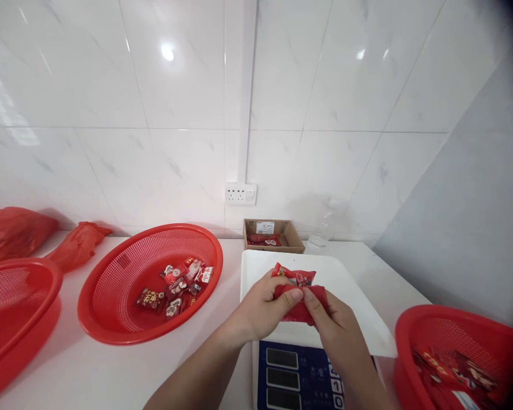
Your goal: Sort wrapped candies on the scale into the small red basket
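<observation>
Over the white pan [363, 307] of a weighing scale, my left hand [265, 304] and my right hand [337, 322] pinch a small red pouch [297, 312] between them. My thumbs meet at its upper edge, with the other fingers mostly hidden behind it. A shiny red snack packet [301, 277] with white print shows at the top, between my hands; whether it sits inside the pouch or behind it I cannot tell. Below the pan, the scale's blue panel [318, 393] has dark displays and number keys, partly covered by my right forearm.
A red basket [106, 296] with several wrapped snacks [177, 287] stands left. Another red basket [414, 324] holding red packets is at right, a third [34, 330] far left. Red plastic bags [17, 233], a cardboard box [293, 239] and a clear bottle [322, 225] line the wall.
</observation>
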Tool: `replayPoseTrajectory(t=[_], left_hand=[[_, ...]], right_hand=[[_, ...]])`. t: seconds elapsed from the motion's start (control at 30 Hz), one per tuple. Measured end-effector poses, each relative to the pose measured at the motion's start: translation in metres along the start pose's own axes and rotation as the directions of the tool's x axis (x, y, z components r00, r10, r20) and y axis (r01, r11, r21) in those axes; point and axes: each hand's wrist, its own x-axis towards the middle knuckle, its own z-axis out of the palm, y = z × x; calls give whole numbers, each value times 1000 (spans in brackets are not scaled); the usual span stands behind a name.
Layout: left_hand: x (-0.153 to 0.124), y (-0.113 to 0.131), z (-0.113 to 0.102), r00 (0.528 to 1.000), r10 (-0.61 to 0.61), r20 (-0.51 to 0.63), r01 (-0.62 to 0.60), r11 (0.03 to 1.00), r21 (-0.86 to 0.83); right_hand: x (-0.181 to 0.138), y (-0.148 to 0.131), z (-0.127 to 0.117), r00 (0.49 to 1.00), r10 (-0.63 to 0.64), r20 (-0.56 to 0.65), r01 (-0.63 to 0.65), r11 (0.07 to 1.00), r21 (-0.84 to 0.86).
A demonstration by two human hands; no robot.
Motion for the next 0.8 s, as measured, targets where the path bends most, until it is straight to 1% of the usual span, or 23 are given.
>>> replayPoseTrajectory(t=[0.1, 0.17, 0.27, 0.33, 0.4, 0.47, 0.53, 0.6, 0.67, 0.7, 0.8], left_hand=[[2, -1, -2, 999, 34, 39, -33, 999, -18], [3, 0, -3, 997, 59, 56, -58, 998, -16], [3, 1, -4, 992, 95, 78, -95, 996, -4], [3, 2, -4, 989, 120, 83, -121, 993, 6], [2, 1, -4, 988, 135, 74, -136, 991, 10], [2, 0, -3, 991, 127, 48, -128, 992, 7], [1, -1, 0, 995, 98, 15, -98, 995, -6], [1, -2, 2, 998, 54, -18, -55, 998, -30], [2, -2, 3, 999, 9, -52, -12, 998, -58], [3, -1, 4, 997, -11, -72, 6, 997, -72], [3, 0, 2, 993, -54, -106, 41, 992, -118]], right_hand=[[-1, 1, 0, 1000, -28, 3, 28, 1000, 1], [0, 4, 0, 999, -34, 16, 34, 999, 43], [0, 8, 1, 997, -5, 72, -7, 984, 179], [1, 11, 1, 995, 22, 98, -49, 958, 281], [1, 13, 3, 995, 43, 94, -74, 931, 356], [1, 14, 4, 995, 69, 69, -91, 916, 390], [1, 13, 5, 994, 103, 39, -110, 925, 364], [1, 11, 5, 994, 112, -10, -106, 957, 270], [1, 7, 4, 995, 78, -63, -69, 989, 133], [1, 5, 4, 996, 49, -71, -44, 997, 70], [0, 1, 2, 999, -36, -6, 36, 998, -60]])
